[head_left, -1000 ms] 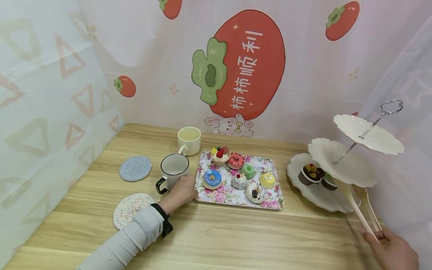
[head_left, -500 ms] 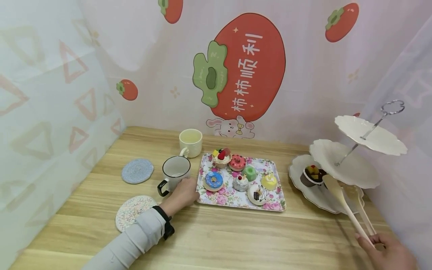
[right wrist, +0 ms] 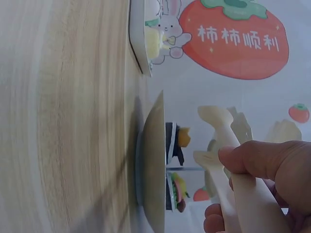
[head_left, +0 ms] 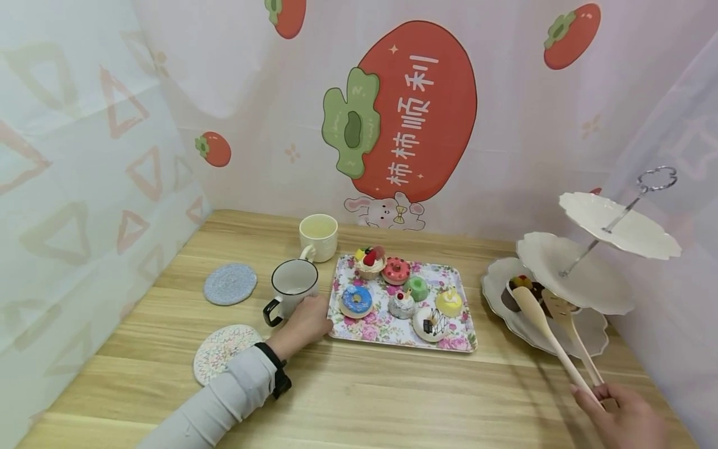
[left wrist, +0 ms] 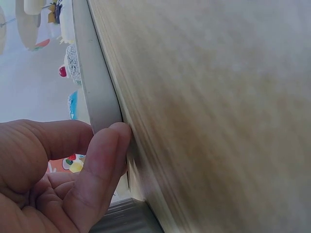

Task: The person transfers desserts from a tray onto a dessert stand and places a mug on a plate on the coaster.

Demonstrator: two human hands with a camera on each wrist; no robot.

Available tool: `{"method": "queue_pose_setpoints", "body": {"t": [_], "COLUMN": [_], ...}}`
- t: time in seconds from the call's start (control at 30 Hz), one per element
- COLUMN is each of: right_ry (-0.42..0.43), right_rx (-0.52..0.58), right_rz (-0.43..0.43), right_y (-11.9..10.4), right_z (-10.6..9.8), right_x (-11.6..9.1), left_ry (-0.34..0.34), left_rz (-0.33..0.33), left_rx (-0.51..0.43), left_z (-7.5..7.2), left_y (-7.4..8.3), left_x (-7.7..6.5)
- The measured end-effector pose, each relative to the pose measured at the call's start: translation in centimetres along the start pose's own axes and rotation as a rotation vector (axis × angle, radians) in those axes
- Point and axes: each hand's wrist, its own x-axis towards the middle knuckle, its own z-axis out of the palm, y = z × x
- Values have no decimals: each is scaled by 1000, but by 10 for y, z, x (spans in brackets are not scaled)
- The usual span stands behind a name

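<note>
My left hand (head_left: 305, 323) pinches the front left corner of a floral tray (head_left: 367, 333), thumb and finger on its rim (left wrist: 99, 92) in the left wrist view. On the tray sit toy sweets, among them a blue doughnut (head_left: 356, 301), a pink doughnut (head_left: 396, 270) and a white doughnut (head_left: 429, 324). At the right, my right hand (head_left: 625, 416) grips pale tongs (right wrist: 243, 179), their two tips apart. In the head view the tips lie in front of the dark cupcakes (right wrist: 170, 141) on the bottom plate (head_left: 533, 327) of a tiered stand, partly hiding them.
Above the bottom plate are the stand's middle plate (head_left: 603, 280) and top plate (head_left: 622, 227), with a metal ring handle (head_left: 657, 179). A black-rimmed mug (head_left: 294, 284) stands against my left hand, a cream mug (head_left: 318, 240) behind it. Two coasters, blue (head_left: 230, 284) and patterned (head_left: 215, 349), lie left.
My right hand has moved left with the tongs, whose tips have come from under the middle plate to in front of the cupcakes. My left hand stays at the tray corner.
</note>
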Motion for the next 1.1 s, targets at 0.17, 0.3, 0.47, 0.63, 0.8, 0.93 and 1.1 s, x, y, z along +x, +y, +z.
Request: {"method": "queue_pose_setpoints", "body": {"t": [0.17,0.3,0.47,0.63,0.8,0.93,1.1], "right_ry": [20,-2,-10,16,3,-11,-5], "right_rx": [22,23,30,41,72,87,114], "right_rz": [-62,-86,-117,-203,-237,-270,-338], "right_y": [-4,-8,-20,-34,-50,-62,-75], "right_z": [5,6,6,8,12,17,25], "right_x": [1,3,6,12,22,31,41], "left_ry": [-5,-11,-20,-23,-18,-16,-15], "left_rz": [-8,-9,-20,-25,-18,-14,-14], "left_rx": [4,5,2,0,-1,-4,1], "left_z": [0,0,-1,0,1,0,0], "left_y": [1,2,2,2,2,2,2], "left_x": [0,0,0,0,0,0,0]}}
